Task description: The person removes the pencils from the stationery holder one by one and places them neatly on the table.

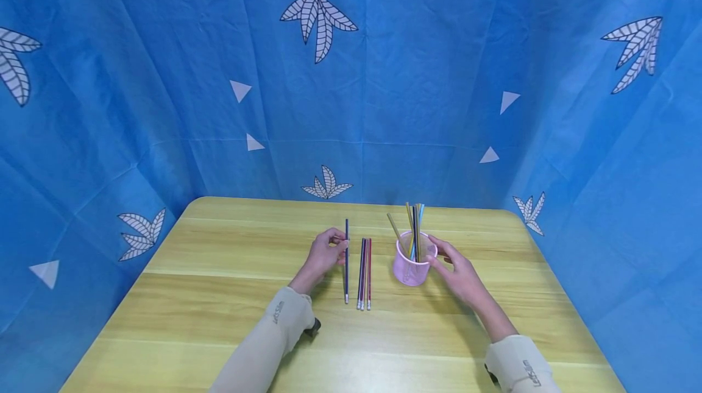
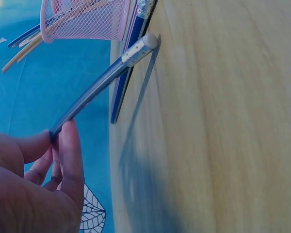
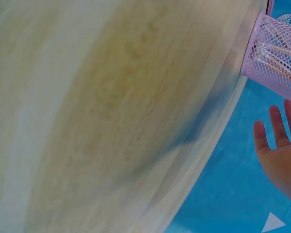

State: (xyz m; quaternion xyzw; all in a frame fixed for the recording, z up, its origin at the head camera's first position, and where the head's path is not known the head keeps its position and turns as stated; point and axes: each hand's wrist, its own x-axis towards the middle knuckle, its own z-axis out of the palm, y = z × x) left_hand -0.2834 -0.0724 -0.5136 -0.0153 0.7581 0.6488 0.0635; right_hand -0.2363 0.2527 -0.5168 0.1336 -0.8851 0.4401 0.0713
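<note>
Between thumb and fingertips my left hand [image 1: 325, 253] pinches a dark blue pencil [image 2: 94, 90]. Its white eraser end slants over the wood in the left wrist view, close to its own shadow. Just right of it, a row of several pencils [image 1: 364, 274], dark and red, lies side by side with eraser ends toward me. A pink mesh pencil cup [image 1: 410, 272] stands further right, holding several upright pencils [image 1: 417, 228] in yellow-brown, dark and light blue. My right hand [image 1: 457, 271] is at the cup's right side, thumb and forefinger at the rim, the other fingers extended.
The light wooden table [image 1: 219, 320] has rounded far corners. Behind it and along both sides hangs a blue cloth [image 1: 417, 106] with leaf and triangle prints. Both forearms, in pale sleeves [image 1: 263, 344], reach in from the near edge.
</note>
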